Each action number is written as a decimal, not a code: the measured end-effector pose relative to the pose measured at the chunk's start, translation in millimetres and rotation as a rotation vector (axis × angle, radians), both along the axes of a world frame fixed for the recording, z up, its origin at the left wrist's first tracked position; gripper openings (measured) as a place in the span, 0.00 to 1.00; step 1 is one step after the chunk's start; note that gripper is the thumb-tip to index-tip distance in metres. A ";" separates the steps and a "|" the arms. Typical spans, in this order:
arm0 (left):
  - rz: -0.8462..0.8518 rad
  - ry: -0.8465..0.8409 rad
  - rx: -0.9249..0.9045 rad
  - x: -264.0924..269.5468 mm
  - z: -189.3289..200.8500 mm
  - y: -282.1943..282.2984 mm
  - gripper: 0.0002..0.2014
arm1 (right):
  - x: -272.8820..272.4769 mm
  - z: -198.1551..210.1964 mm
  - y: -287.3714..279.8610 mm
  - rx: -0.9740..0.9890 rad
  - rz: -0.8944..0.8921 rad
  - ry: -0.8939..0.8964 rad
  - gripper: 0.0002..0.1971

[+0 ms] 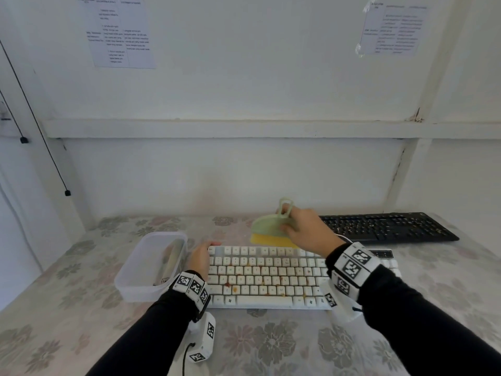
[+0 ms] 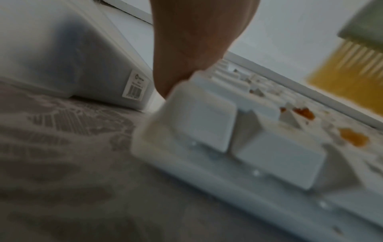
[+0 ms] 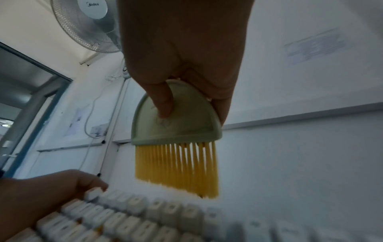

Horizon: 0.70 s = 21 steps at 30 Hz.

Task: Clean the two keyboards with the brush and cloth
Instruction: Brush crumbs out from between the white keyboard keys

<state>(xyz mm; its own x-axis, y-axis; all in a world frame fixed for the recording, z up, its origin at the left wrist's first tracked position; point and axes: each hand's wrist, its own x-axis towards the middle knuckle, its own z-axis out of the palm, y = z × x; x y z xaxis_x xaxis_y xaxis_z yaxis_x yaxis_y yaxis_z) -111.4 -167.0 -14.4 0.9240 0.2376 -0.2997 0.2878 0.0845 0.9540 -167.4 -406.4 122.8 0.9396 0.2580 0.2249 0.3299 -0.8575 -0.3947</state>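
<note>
My right hand [image 1: 303,229] grips the pale green half-round plastic brush with yellow bristles [image 1: 267,226], thumb on its flat face. The bristles point down at the far edge of the white keyboard with orange-stained keys [image 1: 265,278]; I cannot tell if they touch it. My left hand [image 1: 200,257] holds that keyboard's left end, fingers bent over the edge. Just left stands a clear plastic box [image 1: 130,267]. The black keyboard [image 1: 387,226] lies far right on the flower-patterned bench [image 1: 271,343].

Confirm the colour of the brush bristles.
Yellow: the bristles hang from the pale green brush body; best seen in the right wrist view.
</note>
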 end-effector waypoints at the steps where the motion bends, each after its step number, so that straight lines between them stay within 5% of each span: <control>1: 0.002 -0.002 -0.005 -0.6 0.1 -0.5 0.15 | 0.3 -1.9 9.7 -0.006 0.022 -0.007 0.11; 8: -0.010 -0.026 -0.005 1.8 -5.1 -0.7 0.15 | -2.2 -16.3 34.0 -0.030 0.085 0.032 0.10; 21: -0.026 -0.068 0.106 4.1 -1.2 -4.0 0.14 | -11.2 -18.6 -56.3 -0.096 -0.156 0.199 0.19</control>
